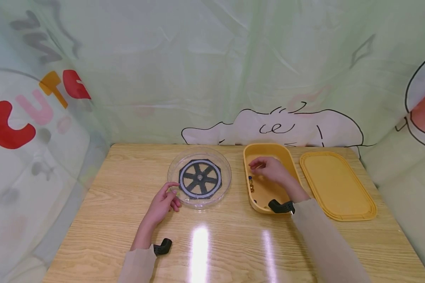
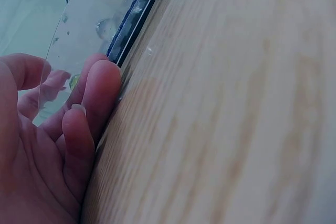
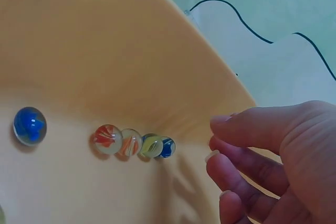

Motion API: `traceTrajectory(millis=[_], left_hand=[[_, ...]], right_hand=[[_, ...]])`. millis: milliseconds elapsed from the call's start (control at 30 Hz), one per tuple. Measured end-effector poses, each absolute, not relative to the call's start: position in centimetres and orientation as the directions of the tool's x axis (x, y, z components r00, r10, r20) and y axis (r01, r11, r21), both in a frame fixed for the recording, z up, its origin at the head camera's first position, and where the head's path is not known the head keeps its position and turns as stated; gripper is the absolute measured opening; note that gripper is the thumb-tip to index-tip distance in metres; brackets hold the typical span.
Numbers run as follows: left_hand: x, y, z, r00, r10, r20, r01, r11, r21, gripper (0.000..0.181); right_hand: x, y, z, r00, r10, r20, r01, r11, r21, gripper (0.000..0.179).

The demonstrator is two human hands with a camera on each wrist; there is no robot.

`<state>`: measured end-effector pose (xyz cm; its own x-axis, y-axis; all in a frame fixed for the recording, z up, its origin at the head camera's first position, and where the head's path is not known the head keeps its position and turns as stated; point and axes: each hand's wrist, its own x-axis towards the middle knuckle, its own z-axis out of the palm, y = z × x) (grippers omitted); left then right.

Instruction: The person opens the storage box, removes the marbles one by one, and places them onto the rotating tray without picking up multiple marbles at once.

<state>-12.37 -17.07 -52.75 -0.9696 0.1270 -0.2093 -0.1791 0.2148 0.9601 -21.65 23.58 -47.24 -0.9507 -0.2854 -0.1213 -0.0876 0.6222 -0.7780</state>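
Observation:
My left hand [image 1: 161,204] holds the near-left rim of a round clear dish [image 1: 228,184], its fingers curled about the wall. Inside the dish lies a black spoked wheel-like piece [image 1: 200,177] with a pale ring. A yellow-green marble [image 2: 74,81] shows through the wall beside those fingers, and a clear marble [image 2: 106,28] farther along. Over the yellow bin [image 1: 293,169] hovers my right hand [image 1: 270,169], fingers loosely bent, with nothing visible between thumb and fingertips. Just off them, on the bin floor, runs a row of marbles [image 3: 108,139], orange, yellow-green and blue. One blue marble [image 3: 30,126] sits apart.
A flat yellow lid [image 1: 336,184] lies on the wooden table [image 1: 233,243] to the right of the bin. Behind the table hangs a printed curtain [image 1: 163,78]. Bare wood separates the dish from the bin.

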Motion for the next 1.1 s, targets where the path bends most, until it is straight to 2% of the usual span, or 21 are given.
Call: traceTrajectory(millis=[267,633,867,1100], left_hand=[[-12.3,-17.3,-52.9,-0.973,0.157,-0.170,-0.132,0.232,0.964,0.029],[-12.4,-17.2,-52.7,-0.967,0.145,-0.208,-0.173,0.225,0.959,0.031],[-11.5,-16.4,-49.1,-0.962,0.172,-0.211,-0.169,0.231,0.958,0.032],[-11.3,-16.4,-48.7,-0.961,0.166,-0.222,-0.181,0.232,0.956,0.033]], right_hand=[[-22.1,23.5,-47.6,-0.925,-0.330,-0.190,-0.074,0.645,-0.761,0.016],[-22.6,23.7,-47.8,-0.872,-0.384,-0.303,-0.033,0.664,-0.747,0.018],[-22.9,23.6,-47.8,-0.858,-0.390,-0.333,-0.037,0.695,-0.718,0.016],[-23.1,23.3,-48.3,-0.860,-0.370,-0.351,-0.024,0.717,-0.697,0.015]])
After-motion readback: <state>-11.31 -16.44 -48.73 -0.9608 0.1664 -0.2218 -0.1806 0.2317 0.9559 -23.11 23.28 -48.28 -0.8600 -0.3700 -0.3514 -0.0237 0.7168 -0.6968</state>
